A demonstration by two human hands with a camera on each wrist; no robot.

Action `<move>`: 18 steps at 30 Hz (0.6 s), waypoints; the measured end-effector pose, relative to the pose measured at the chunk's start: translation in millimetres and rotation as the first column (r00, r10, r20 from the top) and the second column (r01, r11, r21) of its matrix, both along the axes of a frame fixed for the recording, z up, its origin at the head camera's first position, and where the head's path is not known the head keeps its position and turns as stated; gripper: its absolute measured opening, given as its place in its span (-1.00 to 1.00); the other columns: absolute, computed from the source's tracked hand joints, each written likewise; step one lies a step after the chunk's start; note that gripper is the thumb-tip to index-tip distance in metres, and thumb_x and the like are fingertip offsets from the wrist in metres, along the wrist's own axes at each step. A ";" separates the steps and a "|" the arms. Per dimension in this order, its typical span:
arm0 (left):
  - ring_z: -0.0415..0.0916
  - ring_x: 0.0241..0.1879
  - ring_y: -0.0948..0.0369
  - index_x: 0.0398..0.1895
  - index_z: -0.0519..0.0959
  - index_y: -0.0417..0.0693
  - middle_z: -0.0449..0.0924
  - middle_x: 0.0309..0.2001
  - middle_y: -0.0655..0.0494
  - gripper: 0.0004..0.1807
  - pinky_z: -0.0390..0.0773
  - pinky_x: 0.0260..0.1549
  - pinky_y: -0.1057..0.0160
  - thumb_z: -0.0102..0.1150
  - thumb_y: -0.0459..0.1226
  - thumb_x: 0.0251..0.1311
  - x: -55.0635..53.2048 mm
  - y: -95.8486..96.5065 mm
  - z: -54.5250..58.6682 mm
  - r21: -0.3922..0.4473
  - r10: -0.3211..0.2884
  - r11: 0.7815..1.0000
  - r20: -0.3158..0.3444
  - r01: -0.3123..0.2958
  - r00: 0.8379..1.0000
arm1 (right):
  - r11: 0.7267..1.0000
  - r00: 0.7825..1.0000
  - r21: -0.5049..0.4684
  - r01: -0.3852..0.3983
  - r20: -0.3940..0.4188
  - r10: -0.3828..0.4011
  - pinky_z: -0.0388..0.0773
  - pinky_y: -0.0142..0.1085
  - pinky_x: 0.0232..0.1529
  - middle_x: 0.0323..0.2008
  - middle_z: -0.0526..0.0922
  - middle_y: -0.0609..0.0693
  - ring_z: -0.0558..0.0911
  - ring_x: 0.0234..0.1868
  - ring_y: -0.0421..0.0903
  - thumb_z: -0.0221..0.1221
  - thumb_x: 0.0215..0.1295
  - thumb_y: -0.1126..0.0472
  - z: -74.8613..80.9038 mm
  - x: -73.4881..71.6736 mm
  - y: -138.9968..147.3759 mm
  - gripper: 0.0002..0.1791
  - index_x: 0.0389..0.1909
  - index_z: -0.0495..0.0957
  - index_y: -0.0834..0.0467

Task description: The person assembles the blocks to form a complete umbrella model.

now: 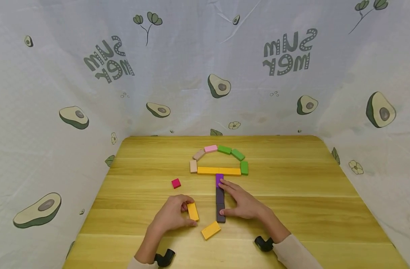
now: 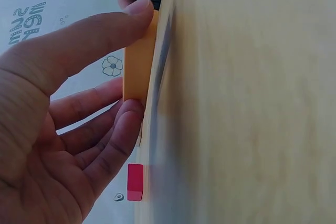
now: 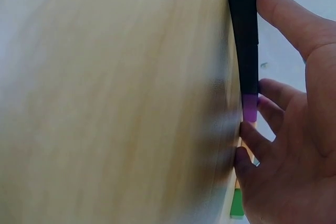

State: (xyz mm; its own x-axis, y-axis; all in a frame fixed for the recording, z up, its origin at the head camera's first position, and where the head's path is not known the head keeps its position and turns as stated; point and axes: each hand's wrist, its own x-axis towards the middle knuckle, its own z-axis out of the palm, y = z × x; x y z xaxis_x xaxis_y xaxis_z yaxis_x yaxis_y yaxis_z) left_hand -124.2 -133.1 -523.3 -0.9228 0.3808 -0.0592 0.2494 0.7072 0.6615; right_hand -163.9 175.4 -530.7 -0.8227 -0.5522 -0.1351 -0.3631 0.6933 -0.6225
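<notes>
My left hand (image 1: 171,213) pinches a yellow block (image 1: 193,212) between thumb and fingertips, low over the wooden table. In the left wrist view the thumb rests on one end of this block (image 2: 139,61) and the fingers on the other. My right hand (image 1: 244,203) lies along the right side of a straight column, its thumb at the nearest black block (image 1: 220,216) and its fingertips by the purple block (image 1: 219,179). Another black block (image 1: 219,195) sits between those two. A second yellow block (image 1: 210,230) lies tilted near the column's lower end.
Two yellow blocks (image 1: 208,170) form a bar across the column's top. Above it curves an arch of beige, pink (image 1: 210,149) and green (image 1: 244,168) blocks. A red cube (image 1: 176,183) sits to the left. Patterned cloth (image 1: 188,112) surrounds the table (image 1: 309,179).
</notes>
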 end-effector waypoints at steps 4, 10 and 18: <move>0.47 -0.28 0.33 0.04 0.69 -0.01 0.61 -0.21 0.30 -0.27 0.54 -0.28 0.40 0.74 0.06 -0.26 -1.0 1.2 -0.9 0.009 -0.032 0.999 0.014 0.032 0.999 | 1.000 1.000 0.001 0.002 -0.004 -0.002 0.14 0.24 0.55 0.67 0.00 -0.09 0.06 0.65 0.14 0.36 0.18 -0.34 0.1 -0.4 1.2 0.08 0.64 0.11 -0.12; 0.48 -0.30 0.34 0.00 0.67 0.01 0.60 -0.24 0.31 -0.26 0.55 -0.30 0.40 0.75 0.08 -0.31 -0.9 2.3 -2.0 0.014 -0.056 0.998 0.035 0.056 0.998 | 1.000 1.000 0.004 -0.010 -0.008 0.010 0.14 0.23 0.55 0.67 -0.01 -0.08 0.05 0.66 0.15 0.35 0.19 -0.35 -0.9 -0.5 0.7 0.08 0.65 0.10 -0.10; 0.47 -0.27 0.36 -0.02 0.64 0.07 0.60 -0.20 0.33 -0.24 0.56 -0.25 0.39 0.75 0.12 -0.34 1.8 3.5 -2.4 -0.007 -0.074 0.997 0.052 0.075 0.996 | 1.000 1.000 -0.001 -0.016 -0.021 0.016 0.15 0.24 0.54 0.67 -0.01 -0.05 0.07 0.65 0.17 0.34 0.20 -0.34 -1.7 -0.3 1.0 0.08 0.64 0.11 -0.07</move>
